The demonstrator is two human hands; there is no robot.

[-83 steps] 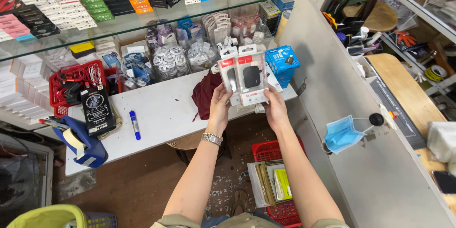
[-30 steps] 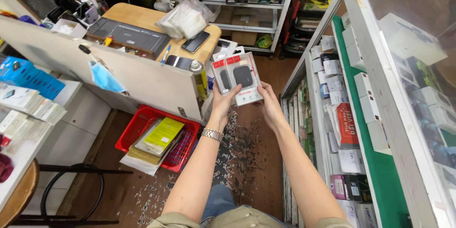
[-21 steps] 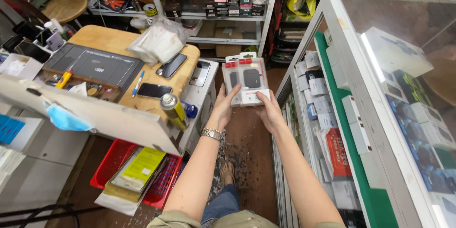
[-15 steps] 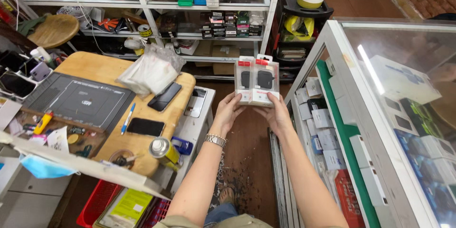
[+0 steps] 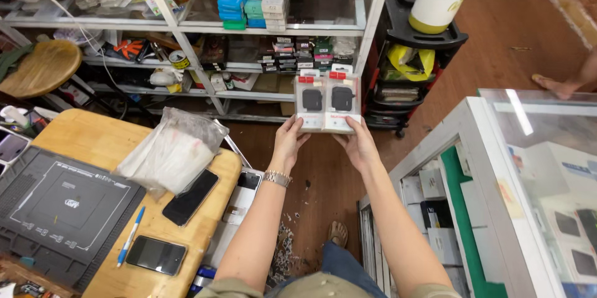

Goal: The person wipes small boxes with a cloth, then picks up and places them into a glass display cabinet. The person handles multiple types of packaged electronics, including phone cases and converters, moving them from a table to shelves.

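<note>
Both my hands hold up two small white packages side by side, each with a dark case showing through its front and a red tab on top. My left hand [image 5: 290,141], with a metal watch on the wrist, grips the bottom of the left package [image 5: 310,103]. The right package [image 5: 341,103] rests in my right hand [image 5: 359,144], held from below. The packages are in front of a metal shelf rack [image 5: 205,90] filled with small boxes.
A wooden table [image 5: 106,142] at left carries a dark work mat [image 5: 59,208], a plastic bag [image 5: 171,152], two phones [image 5: 189,197] and a blue pen [image 5: 130,236]. A glass display case [image 5: 497,211] stands at right. A black cart [image 5: 413,68] bears a white and yellow jug. Another person's foot [image 5: 556,87] shows far right.
My view has swung from the white counter round past the glass case to the shelf rack. Both hands have kept the two packages raised in front of me throughout.
</note>
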